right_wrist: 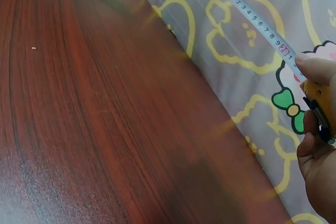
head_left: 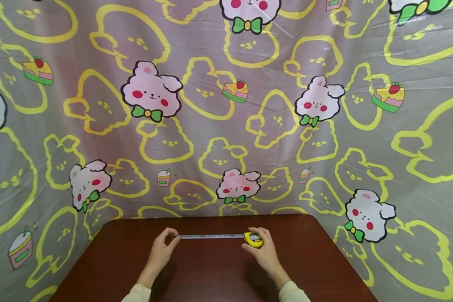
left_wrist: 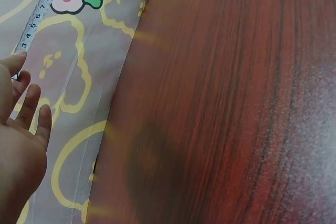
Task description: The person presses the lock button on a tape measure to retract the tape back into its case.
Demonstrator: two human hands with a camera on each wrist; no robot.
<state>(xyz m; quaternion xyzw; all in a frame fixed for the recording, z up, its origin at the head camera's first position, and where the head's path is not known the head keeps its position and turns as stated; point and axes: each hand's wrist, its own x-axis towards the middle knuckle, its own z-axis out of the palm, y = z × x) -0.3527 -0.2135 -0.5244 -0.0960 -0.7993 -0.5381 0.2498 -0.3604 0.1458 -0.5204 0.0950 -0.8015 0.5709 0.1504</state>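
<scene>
Nearest: pale sleeve cuffs [head_left: 137, 293], cut off by bottom edge in head view. Left hand [head_left: 161, 249]: thumb and forefinger pinch the free end of the measuring tape blade [head_left: 211, 236], its tip mostly hidden by them; other fingers loosely spread in left wrist view. Right hand [head_left: 265, 253]: curled round yellow tape measure case [head_left: 253, 240], partly covered by the fingers; right wrist view crops case and hand at right edge. Blade runs straight from left fingertips to case in right hand; digits readable in wrist views, too small in head view. Blade's height over table hard to judge. Red-brown wood-grain table [head_left: 207, 272] spreads beneath and between hands, with room to outer side of each; far edge lies near, just beyond fingertips, side edges well outside both hands. Past far edge, beyond both hands: cartoon-print curtain [head_left: 207, 126], wrapping round left and right, top out of frame
</scene>
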